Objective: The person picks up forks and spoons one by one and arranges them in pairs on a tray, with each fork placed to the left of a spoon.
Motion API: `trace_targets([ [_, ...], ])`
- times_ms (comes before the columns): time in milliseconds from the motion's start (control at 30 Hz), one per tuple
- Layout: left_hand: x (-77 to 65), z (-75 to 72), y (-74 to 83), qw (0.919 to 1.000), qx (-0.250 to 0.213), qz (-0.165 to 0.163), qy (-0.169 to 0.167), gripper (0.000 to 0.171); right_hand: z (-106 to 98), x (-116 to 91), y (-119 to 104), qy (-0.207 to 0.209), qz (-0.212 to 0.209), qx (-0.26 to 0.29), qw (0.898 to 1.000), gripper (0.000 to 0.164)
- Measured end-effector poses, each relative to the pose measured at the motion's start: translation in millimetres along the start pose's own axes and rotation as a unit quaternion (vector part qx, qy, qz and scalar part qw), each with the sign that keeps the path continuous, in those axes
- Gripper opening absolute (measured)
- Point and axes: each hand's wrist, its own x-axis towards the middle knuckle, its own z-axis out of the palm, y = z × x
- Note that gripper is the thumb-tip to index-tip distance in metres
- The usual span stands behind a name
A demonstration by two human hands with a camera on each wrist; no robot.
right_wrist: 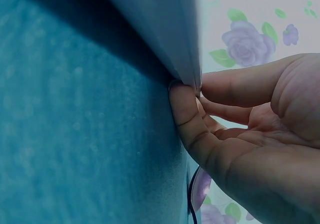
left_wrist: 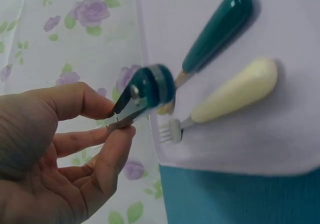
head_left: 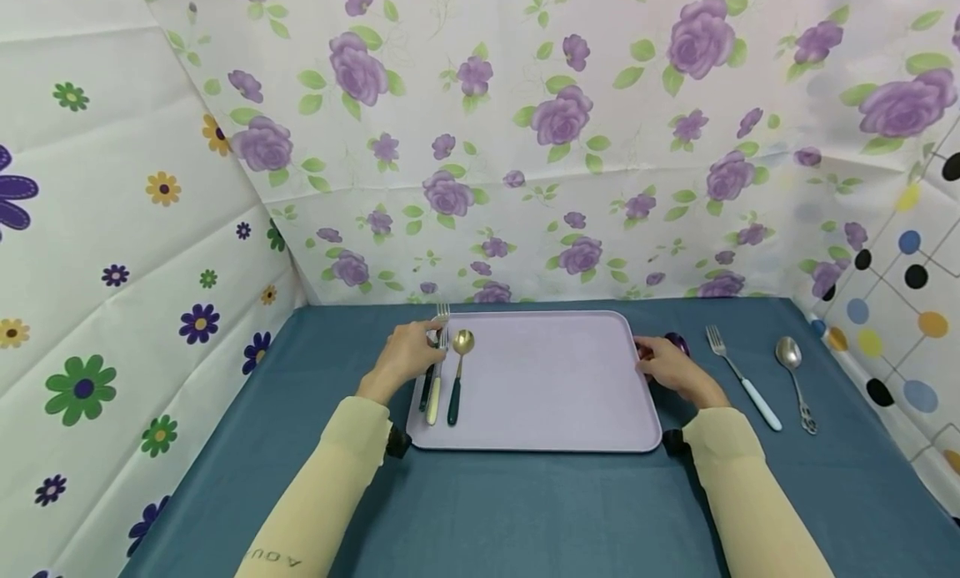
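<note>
My left hand (head_left: pixel 403 354) pinches a fork (left_wrist: pixel 134 98) with a dark green handle between thumb and fingers, over the tray's left side. The tines point away, past my fingers, in the head view. Beside it on the pale lilac tray (head_left: pixel 555 386) lie a fork with a cream handle (head_left: pixel 433 401) and a gold spoon with a green handle (head_left: pixel 454 401). At the tray's right edge, my right hand (head_left: pixel 672 369) pinches the rim (right_wrist: pixel 187 43), with the thumb and a fingertip on either side of it.
Right of the tray, a fork with a white handle (head_left: pixel 761 404) and a silver spoon (head_left: pixel 791 357) lie on the blue cloth (head_left: pixel 525 511). A shiny purple thing (head_left: pixel 678 342), partly hidden, is behind my right hand. A floral sheet (head_left: pixel 487 144) rises at the back.
</note>
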Motion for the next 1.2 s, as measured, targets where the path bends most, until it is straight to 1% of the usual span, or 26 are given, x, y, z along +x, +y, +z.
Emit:
trace_targets([
  [200,2.2,8.0,8.6,1.0000,-0.005,0.003,0.001,0.055,-0.3,0.2,-0.2,-0.002,0.002,-0.001,1.000,0.058],
  [300,4.6,11.8,13.7,0.9998,-0.011,0.013,-0.002,0.054,-0.8,-0.5,-0.2,-0.002,0.003,-0.001,1.000,0.058],
  [533,8.0,20.2,23.7,0.9993,-0.028,0.014,-0.021,0.056,-0.5,-1.1,-0.7,-0.004,0.007,-0.007,1.000,0.058],
  [667,7.4,24.7,27.8,0.9990,-0.017,0.034,-0.022,0.056,-0.2,-0.7,-1.0,-0.005,0.000,-0.002,1.000,0.057],
  [900,7.7,31.9,33.6,0.9986,-0.014,0.048,-0.017,0.056,-0.3,-0.9,-2.4,-0.006,0.006,-0.004,1.000,0.058],
  [1033,9.6,34.5,37.9,0.9988,-0.010,0.044,-0.019,0.056,0.1,-0.5,-2.1,-0.006,0.010,-0.005,1.000,0.057],
  [1133,10.4,36.4,41.1,0.9990,-0.014,0.036,-0.024,0.056,0.4,-0.3,-1.2,-0.006,0.009,-0.006,1.000,0.057],
  [1200,10.5,37.6,42.7,0.9988,-0.020,0.037,-0.027,0.057,0.3,-0.1,-0.7,-0.006,0.010,-0.006,1.000,0.058],
])
